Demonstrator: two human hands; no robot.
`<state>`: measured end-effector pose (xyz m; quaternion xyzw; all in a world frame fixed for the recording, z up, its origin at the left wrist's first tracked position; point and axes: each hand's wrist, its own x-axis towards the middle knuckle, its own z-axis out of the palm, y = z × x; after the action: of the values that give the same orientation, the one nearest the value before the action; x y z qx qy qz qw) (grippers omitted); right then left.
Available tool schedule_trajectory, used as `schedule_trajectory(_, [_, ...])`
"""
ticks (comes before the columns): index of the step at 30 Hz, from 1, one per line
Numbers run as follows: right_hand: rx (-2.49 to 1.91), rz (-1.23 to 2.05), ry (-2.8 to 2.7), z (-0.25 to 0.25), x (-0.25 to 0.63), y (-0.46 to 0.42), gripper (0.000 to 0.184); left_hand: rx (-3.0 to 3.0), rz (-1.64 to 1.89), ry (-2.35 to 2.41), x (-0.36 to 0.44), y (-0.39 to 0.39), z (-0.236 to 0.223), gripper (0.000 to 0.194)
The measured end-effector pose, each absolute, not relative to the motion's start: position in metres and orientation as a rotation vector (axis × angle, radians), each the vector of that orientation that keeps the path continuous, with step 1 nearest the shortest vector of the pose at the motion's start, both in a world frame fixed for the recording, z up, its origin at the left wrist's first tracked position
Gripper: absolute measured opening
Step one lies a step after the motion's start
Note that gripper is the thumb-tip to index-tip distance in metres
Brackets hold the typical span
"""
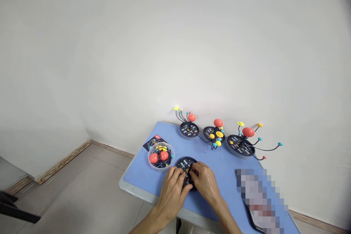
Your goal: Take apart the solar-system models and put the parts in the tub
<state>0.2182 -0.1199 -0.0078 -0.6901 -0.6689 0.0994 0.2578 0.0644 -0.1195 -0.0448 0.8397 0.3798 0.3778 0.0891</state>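
A round black base (185, 161) with small printed labels and coloured dots lies on the blue table in front of me. My left hand (173, 187) grips its left and near side, with the fingers on the rim and the thumb at the front. Over the middle of the base, my right hand (205, 182) has its fingers closed on a small black part (190, 168), which stands near the yellow printed centre. The fingers hide most of that part and the right side of the base.
A clear round tub (172, 161) holds red balls, yellow pieces and black stems, beside a dark printed card (149, 142). Three planet models (189, 137) (206, 131) (240, 153) stand along the wall. A pixelated dark-edged object (256, 201) lies at right on the table (219, 161).
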Motion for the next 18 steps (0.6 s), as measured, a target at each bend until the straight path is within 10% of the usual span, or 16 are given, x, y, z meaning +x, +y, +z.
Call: schedule_trajectory(18, [-1.962, 0.253, -1.896, -0.009, 0.215, -0.116, 0.017, 2.499, 0.887, 1.35, 0.077, -0.116, -0.039, 0.041])
